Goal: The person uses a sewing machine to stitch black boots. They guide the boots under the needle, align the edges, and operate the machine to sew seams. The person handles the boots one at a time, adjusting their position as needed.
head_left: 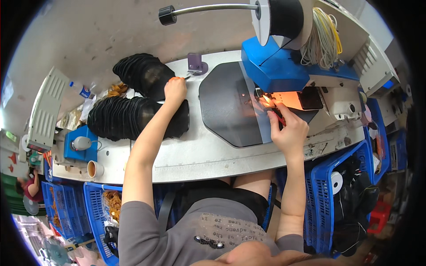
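Observation:
My left hand point(176, 92) is closed above the table, beside the far stack of black pieces point(144, 73). A thin dark tip shows at its fingers; I cannot make out what it belongs to. Nearer to me, a second stack of black pieces point(128, 117) lies under my left forearm. My right hand point(289, 128) is at the lit needle area of the blue sewing machine point(275, 66). Its thumb and fingers are closed on a small red thing point(280, 119), mostly hidden by them. A dark flat plate point(226, 104) lies left of the needle area.
A purple holder point(194, 63) stands at the table's back. At the left are a blue motor unit point(82, 144) and a paper cup point(95, 169) near the front edge. Blue baskets point(321, 195) flank my seat. A thread spool point(288, 20) hangs above the machine.

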`<state>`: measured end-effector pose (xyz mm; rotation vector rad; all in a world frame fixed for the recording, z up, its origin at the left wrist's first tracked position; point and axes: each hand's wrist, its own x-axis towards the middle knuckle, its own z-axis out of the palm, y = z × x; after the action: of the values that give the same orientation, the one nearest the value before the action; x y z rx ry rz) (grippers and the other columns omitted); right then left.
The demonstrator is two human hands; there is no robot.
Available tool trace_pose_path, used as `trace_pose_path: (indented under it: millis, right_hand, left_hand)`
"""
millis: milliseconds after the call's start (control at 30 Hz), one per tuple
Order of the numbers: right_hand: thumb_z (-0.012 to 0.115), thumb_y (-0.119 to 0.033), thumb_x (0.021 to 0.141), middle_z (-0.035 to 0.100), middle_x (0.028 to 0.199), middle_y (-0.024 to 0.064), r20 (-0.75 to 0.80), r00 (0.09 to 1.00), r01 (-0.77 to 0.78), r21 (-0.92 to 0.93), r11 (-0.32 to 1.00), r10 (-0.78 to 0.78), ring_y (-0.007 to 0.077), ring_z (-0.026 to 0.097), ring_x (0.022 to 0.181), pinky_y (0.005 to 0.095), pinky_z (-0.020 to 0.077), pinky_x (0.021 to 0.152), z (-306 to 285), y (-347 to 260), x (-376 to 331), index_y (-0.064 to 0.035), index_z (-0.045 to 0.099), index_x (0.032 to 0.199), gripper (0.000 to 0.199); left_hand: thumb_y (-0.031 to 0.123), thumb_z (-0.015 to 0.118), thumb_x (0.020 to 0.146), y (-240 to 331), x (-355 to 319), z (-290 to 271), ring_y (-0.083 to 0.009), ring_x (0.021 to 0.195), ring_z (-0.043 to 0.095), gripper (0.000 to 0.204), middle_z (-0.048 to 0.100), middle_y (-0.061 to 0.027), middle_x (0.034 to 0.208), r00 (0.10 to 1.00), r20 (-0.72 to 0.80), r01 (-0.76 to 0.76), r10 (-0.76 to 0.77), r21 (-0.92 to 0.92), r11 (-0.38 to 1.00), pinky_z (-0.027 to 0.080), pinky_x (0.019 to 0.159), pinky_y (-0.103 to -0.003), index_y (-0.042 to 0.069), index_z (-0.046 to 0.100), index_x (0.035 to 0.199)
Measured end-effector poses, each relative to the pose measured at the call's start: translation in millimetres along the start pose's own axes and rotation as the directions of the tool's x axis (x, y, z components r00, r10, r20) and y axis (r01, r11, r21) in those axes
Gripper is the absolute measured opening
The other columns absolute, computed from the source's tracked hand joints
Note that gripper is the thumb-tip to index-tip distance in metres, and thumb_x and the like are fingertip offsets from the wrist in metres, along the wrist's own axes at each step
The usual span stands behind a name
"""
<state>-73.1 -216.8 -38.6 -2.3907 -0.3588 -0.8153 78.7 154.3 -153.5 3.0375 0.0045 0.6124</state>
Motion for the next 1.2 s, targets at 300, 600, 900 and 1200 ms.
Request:
trace_pose_path:
  millis: [300, 600, 900, 1200]
  right_hand:
    - [0.076, -0.014, 0.077, 0.07, 0.073, 0.0092, -0.012, 0.997, 0.075, 0.239, 0.968, -0.074, 0.0233, 0.068, 0.061, 0.0319, 0.0508, 0.056, -9.2, 7.7, -8.7, -0.0058, 0.07, 0.102, 0.027]
    - [0.062, 0.005, 0.08, 0.068, 0.081, 0.0112, -0.05, 0.998, 0.055, 0.256, 0.965, -0.044, 0.0299, 0.067, 0.069, 0.0357, 0.0516, 0.061, -24.2, -1.0, -4.4, -0.0043, 0.065, 0.097, 0.019]
    - [0.07, -0.012, 0.073, 0.065, 0.084, 0.006, 0.162, 0.986, 0.029, 0.082, 0.996, -0.042, 0.0268, 0.061, 0.083, 0.0386, 0.0442, 0.073, -12.8, 3.1, -4.8, -0.0072, 0.067, 0.093, 0.021]
    - [0.073, -0.031, 0.082, 0.068, 0.074, 0.0107, 0.175, 0.982, -0.064, -0.086, 0.994, 0.079, 0.0307, 0.065, 0.075, 0.0406, 0.0503, 0.069, 4.5, 1.1, 13.8, -0.008, 0.074, 0.098, 0.028]
  left_hand:
    - [0.009, 0.069, 0.085, 66.6, -23.1, -159.7, -0.0333, 0.06, 0.061, 0.01, 0.064, -0.0184, 0.071, 0.847, -0.514, -0.283, 0.135, -0.222, 0.933, 0.049, 0.056, -0.042, 0.001, 0.072, 0.089]
    - [0.015, 0.072, 0.078, 187.5, -108.7, -202.2, -0.0279, 0.087, 0.06, 0.018, 0.067, -0.0115, 0.099, 0.772, -0.101, -0.628, 0.627, -0.272, 0.73, 0.05, 0.089, -0.041, 0.005, 0.075, 0.093]
    - [0.013, 0.063, 0.087, 174.0, -85.5, -179.4, -0.0344, 0.105, 0.059, 0.033, 0.063, -0.0185, 0.118, 0.673, -0.15, -0.71, 0.725, -0.405, 0.576, 0.045, 0.089, -0.043, -0.001, 0.066, 0.117]
    - [0.014, 0.061, 0.089, 171.6, -66.4, -166.1, -0.0344, 0.103, 0.06, 0.03, 0.065, -0.0185, 0.118, 0.714, -0.075, -0.67, 0.696, -0.362, 0.648, 0.044, 0.091, -0.042, -0.002, 0.065, 0.114]
